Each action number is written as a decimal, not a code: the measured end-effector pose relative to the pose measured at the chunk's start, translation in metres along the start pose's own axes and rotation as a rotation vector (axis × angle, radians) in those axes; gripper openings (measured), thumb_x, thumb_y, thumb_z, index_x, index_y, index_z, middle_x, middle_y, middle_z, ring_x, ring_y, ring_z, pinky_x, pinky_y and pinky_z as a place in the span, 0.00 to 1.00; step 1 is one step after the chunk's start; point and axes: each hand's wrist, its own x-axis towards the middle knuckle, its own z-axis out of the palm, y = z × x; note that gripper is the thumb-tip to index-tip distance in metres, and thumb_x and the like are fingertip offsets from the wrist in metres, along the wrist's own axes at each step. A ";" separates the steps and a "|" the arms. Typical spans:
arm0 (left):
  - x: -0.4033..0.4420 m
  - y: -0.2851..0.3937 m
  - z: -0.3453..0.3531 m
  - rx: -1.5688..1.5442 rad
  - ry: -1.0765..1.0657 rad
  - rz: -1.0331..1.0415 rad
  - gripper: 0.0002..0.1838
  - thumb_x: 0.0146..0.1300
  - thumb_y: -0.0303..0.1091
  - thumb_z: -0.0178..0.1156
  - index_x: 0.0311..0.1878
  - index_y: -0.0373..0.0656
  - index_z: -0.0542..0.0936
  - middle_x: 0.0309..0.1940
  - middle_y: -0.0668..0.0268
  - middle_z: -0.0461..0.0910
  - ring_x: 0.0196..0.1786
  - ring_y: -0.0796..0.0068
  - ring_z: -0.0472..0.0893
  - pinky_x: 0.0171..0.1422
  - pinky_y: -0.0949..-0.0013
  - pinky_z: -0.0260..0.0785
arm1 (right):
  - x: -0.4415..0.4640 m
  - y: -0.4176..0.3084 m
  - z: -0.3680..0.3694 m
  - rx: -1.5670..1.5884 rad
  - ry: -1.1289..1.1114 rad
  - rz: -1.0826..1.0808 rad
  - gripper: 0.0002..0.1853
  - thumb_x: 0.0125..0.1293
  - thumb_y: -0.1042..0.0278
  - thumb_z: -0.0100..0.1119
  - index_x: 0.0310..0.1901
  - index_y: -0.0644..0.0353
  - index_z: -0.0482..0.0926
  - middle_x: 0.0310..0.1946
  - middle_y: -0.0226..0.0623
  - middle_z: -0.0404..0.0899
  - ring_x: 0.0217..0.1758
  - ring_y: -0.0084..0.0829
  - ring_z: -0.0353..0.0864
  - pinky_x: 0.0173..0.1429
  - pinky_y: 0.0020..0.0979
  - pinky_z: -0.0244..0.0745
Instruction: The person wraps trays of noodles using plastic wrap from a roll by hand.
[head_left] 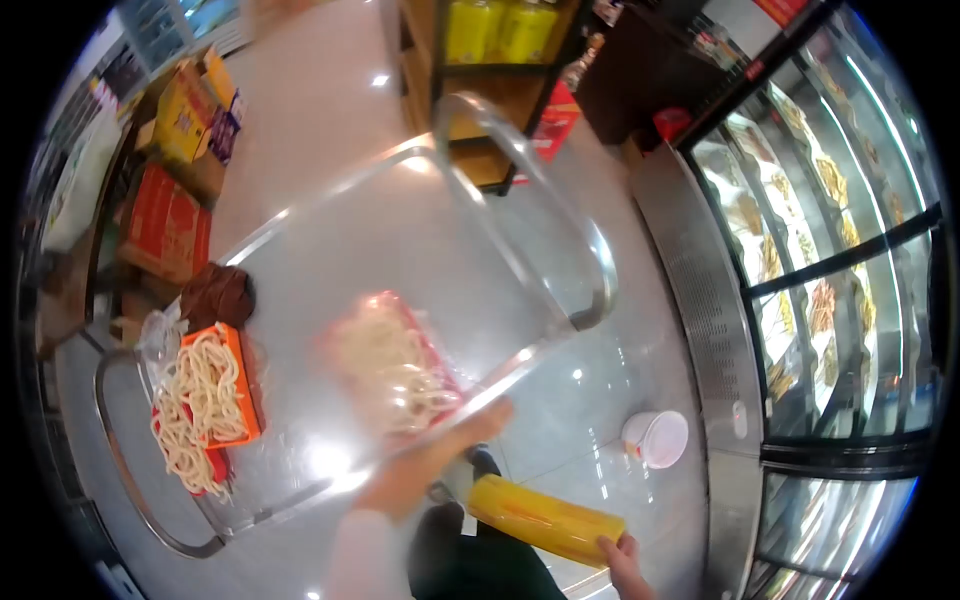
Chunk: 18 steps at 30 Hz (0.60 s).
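My right hand [625, 565] grips one end of a yellow roll of what looks like cling film [545, 518], held below the cart's near edge. Smeared by motion, my left hand [465, 435] is at the rim of the metal cart [330, 230], beside a red tray of thick pale noodles [395, 360]. Shiny clear film seems to cover that tray; its left side is blurred. What my left fingers do is not clear. Farther left on the cart lie an orange tray [243, 390] and a red tray, both heaped with noodles [205, 395].
A dark brown bag [217, 295] and clear plastic sit behind the orange tray. A white bucket [660, 438] stands on the floor to the right, near a glass-fronted display fridge [835, 330]. Cardboard boxes [165, 225] line the left; a shelf [490, 85] stands ahead.
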 end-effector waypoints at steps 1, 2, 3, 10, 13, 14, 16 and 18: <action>-0.004 0.005 0.003 -0.045 -0.125 -0.075 0.05 0.44 0.32 0.51 0.27 0.45 0.72 0.28 0.69 0.71 0.30 0.72 0.74 0.31 0.68 0.68 | -0.014 -0.027 -0.005 -0.118 -0.041 -0.153 0.17 0.53 0.72 0.55 0.45 0.69 0.67 0.40 0.38 0.73 0.42 0.24 0.71 0.46 0.25 0.67; -0.010 0.007 0.005 -0.073 -0.180 -0.121 0.06 0.44 0.32 0.52 0.28 0.45 0.72 0.29 0.69 0.71 0.31 0.71 0.74 0.32 0.67 0.68 | -0.024 -0.048 -0.008 -0.229 -0.080 -0.305 0.16 0.53 0.72 0.55 0.43 0.68 0.68 0.39 0.39 0.73 0.42 0.24 0.71 0.44 0.26 0.67; -0.016 0.009 0.004 -0.095 -0.212 -0.151 0.06 0.44 0.32 0.52 0.28 0.45 0.73 0.29 0.69 0.71 0.32 0.71 0.74 0.33 0.67 0.68 | -0.025 -0.051 -0.036 -0.445 -0.064 -0.347 0.20 0.54 0.71 0.55 0.49 0.66 0.65 0.44 0.38 0.71 0.46 0.26 0.70 0.48 0.27 0.66; -0.119 0.070 0.000 -0.246 -0.383 -0.411 0.10 0.44 0.32 0.52 0.33 0.44 0.74 0.34 0.66 0.73 0.37 0.68 0.74 0.39 0.64 0.68 | -0.141 -0.322 0.014 -1.092 -0.091 -0.650 0.15 0.53 0.71 0.55 0.41 0.68 0.67 0.36 0.39 0.73 0.42 0.25 0.70 0.43 0.25 0.67; -0.184 0.120 -0.024 -0.321 -0.575 -0.567 0.12 0.44 0.32 0.52 0.35 0.44 0.74 0.36 0.65 0.73 0.39 0.66 0.74 0.41 0.62 0.68 | -0.146 -0.369 0.048 -0.914 0.004 -0.976 0.17 0.53 0.67 0.55 0.40 0.70 0.66 0.31 0.38 0.71 0.37 0.24 0.71 0.39 0.24 0.67; -0.192 0.134 -0.036 -0.326 -0.607 -0.617 0.13 0.44 0.32 0.52 0.36 0.44 0.74 0.36 0.65 0.73 0.40 0.66 0.74 0.42 0.62 0.68 | -0.148 -0.396 0.060 -1.052 -0.004 -0.979 0.19 0.52 0.66 0.55 0.42 0.71 0.66 0.30 0.38 0.70 0.35 0.24 0.71 0.38 0.24 0.67; -0.180 0.153 -0.060 -0.379 -0.584 -0.742 0.14 0.44 0.32 0.52 0.38 0.44 0.74 0.38 0.64 0.74 0.41 0.65 0.74 0.43 0.61 0.67 | -0.132 -0.425 0.118 -1.031 -0.116 -1.175 0.19 0.51 0.70 0.55 0.42 0.74 0.67 0.29 0.40 0.71 0.32 0.24 0.73 0.35 0.24 0.69; -0.126 0.153 -0.098 -0.986 -0.231 -1.179 0.22 0.49 0.36 0.56 0.49 0.41 0.69 0.44 0.53 0.72 0.50 0.58 0.70 0.53 0.62 0.63 | -0.100 -0.443 0.158 -1.085 -0.233 -1.286 0.19 0.51 0.71 0.55 0.45 0.70 0.67 0.31 0.39 0.72 0.33 0.25 0.74 0.35 0.24 0.69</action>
